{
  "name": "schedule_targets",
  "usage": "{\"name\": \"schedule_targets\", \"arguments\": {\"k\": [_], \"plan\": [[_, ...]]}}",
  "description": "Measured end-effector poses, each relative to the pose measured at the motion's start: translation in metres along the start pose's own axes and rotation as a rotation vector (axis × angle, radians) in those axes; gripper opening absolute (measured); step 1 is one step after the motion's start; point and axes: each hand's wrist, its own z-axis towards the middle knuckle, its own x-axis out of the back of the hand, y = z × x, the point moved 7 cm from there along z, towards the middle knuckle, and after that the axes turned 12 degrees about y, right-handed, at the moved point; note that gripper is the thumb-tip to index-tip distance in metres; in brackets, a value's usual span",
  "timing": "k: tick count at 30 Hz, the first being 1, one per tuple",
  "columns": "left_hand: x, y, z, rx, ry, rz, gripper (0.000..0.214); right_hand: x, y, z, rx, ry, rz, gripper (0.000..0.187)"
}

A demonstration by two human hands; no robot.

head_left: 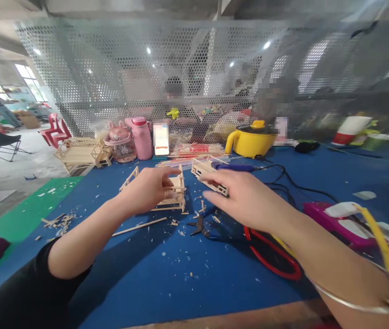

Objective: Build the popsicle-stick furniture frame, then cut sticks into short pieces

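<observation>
1. We are looking at a pale wooden open-framed model (177,201), which is sitting near the middle of the blue-topped counter (139,288), and at a smaller, narrow pale wooden lattice piece (199,169), which is lying just to its right and farther back.
2. Our bare left hand (151,187) is bending its fingers and thumb over the right part of the model; we cannot tell whether it is gripping or only resting there.
3. Our bare right hand (237,196) is reaching over the near end of the lattice piece, its thumb and forefinger standing apart; we cannot tell whether they are grasping it.
4. Between and below the hands, dark metal pliers (199,226) are lying with their tips parted, and a thin pale wooden stick (139,227) is lying in front of the model.
5. Small pale wood scraps (60,221) are forming a loose heap at the left, while a red looped handle (276,260) is showing below our right forearm.
6. Behind the lattice piece, a dark-blue tool (235,167) is trailing a black cable.
7. Farther back, a pink bottle (142,139), a lit phone (161,139) and a yellow pot (252,142) are standing before a perforated grey screen (112,68).
</observation>
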Motion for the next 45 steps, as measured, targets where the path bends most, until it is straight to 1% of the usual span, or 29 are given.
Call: {"name": "schedule_targets", "arguments": {"k": [2, 4, 7, 9, 10, 12, 15, 17, 22, 31, 38, 41, 45], "plan": [[0.001, 0.001, -0.003, -0.011, 0.014, 0.017, 0.047, -0.012, -0.012, 0.021, 0.012, 0.078, 0.149, 0.026], [0.001, 0.003, -0.005, -0.035, 0.03, 0.046, 0.043, -0.027, -0.016, 0.028, 0.012, 0.141, 0.281, 0.028], [-0.001, 0.005, -0.006, -0.061, 0.023, 0.082, 0.039, -0.046, -0.011, 0.018, -0.015, 0.203, 0.425, 0.037], [-0.002, 0.005, -0.006, -0.064, 0.022, 0.092, 0.045, -0.053, -0.009, 0.009, -0.013, 0.231, 0.478, 0.042], [-0.002, 0.005, -0.006, -0.062, 0.025, 0.096, 0.048, -0.054, -0.01, 0.005, 0.002, 0.249, 0.489, 0.042], [-0.001, 0.006, -0.006, -0.057, 0.029, 0.098, 0.053, -0.053, -0.014, 0.001, 0.043, 0.294, 0.481, 0.035], [-0.001, 0.006, -0.007, -0.061, 0.036, 0.105, 0.052, -0.052, -0.02, 0.001, 0.091, 0.338, 0.436, 0.021], [0.0, 0.006, -0.009, -0.072, 0.049, 0.115, 0.052, -0.053, -0.021, 0.002, 0.103, 0.346, 0.421, 0.017], [0.002, 0.006, -0.013, -0.098, 0.094, 0.148, 0.05, -0.055, -0.019, 0.002, 0.116, 0.359, 0.417, 0.016], [0.0, 0.007, -0.012, -0.089, 0.082, 0.163, 0.052, -0.053, -0.022, 0.003, 0.109, 0.347, 0.431, 0.017], [0.003, 0.006, -0.012, -0.045, 0.118, 0.098, 0.051, -0.054, -0.021, 0.003, 0.109, 0.329, 0.433, 0.022], [0.004, 0.007, -0.013, -0.034, 0.13, 0.072, 0.047, -0.054, -0.021, 0.003, 0.112, 0.332, 0.42, 0.022], [0.004, 0.007, -0.013, -0.008, 0.13, 0.058, 0.048, -0.055, -0.02, 0.003, 0.122, 0.335, 0.401, 0.021]]}}
